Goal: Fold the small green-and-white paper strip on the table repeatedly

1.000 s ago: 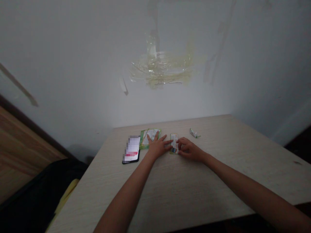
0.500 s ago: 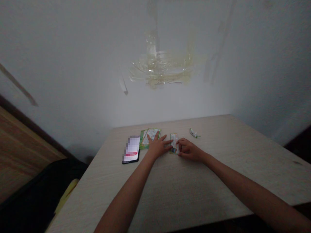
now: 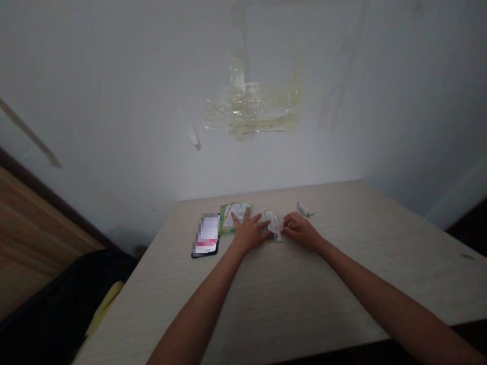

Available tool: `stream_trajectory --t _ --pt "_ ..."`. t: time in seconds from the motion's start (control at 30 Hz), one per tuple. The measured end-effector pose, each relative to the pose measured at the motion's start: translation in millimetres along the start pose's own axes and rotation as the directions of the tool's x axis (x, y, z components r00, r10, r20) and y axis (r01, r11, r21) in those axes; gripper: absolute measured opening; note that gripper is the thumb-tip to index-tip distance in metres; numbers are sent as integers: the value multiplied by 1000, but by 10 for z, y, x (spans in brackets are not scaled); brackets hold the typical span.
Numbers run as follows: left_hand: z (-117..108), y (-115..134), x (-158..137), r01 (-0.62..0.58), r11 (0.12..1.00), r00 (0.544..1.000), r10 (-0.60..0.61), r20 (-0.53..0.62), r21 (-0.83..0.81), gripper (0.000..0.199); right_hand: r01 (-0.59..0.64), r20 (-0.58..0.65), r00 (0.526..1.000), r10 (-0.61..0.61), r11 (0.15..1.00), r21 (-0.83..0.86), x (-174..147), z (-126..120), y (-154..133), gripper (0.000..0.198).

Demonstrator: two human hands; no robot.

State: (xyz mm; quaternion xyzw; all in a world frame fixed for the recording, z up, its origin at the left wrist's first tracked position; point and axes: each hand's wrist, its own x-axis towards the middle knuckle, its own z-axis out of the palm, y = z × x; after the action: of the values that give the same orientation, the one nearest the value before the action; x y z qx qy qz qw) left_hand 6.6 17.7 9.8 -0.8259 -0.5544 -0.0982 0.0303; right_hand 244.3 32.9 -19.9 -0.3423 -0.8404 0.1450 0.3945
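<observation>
A small flat printed sachet (image 3: 274, 225), white with green and coloured print, lies on the table between my hands. My left hand (image 3: 249, 232) rests with its fingers spread. Its thumb and index finger reach onto the sachet's left edge, while the other fingers lie toward a stack of green-and-white printed packets (image 3: 228, 223), partly covering it. Just right of the sachet is my right hand (image 3: 303, 233), its fingers curled and brought together. Whether anything is pinched in its fingertips is too small to tell.
A phone (image 3: 206, 237) with a lit screen lies left of the packets. Behind my right hand is a crumpled white-and-green wrapper (image 3: 303, 209). The pale wooden table (image 3: 335, 197) meets a wall (image 3: 152, 101) bearing old tape (image 3: 258, 109). Dark cloth (image 3: 76, 284) hangs beyond the left edge.
My right hand has drawn a little to the right, off the sachet's edge. More of the sachet's right side shows now. My left hand has stayed nearly in place.
</observation>
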Motion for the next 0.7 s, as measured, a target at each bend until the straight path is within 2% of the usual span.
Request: stream_trajectory --t 0.13,0.3,0.53,0.7 --pt "-26 19 -8 24 1000 999 -24 36 -1 57 -29 17 999 29 999 -44 -3 -2 -9 27" --pt "-22 16 -6 34 999 999 -35 39 8 58 -11 22 1000 13 996 -89 -7 8 -25 23" --pt "27 5 -17 26 999 1000 -26 14 31 60 -29 -17 1000 25 961 -275 0 57 0 23" --pt "8 22 -15 35 999 998 -37 45 41 59 -69 -33 998 61 918 -392 23 84 -25 27"
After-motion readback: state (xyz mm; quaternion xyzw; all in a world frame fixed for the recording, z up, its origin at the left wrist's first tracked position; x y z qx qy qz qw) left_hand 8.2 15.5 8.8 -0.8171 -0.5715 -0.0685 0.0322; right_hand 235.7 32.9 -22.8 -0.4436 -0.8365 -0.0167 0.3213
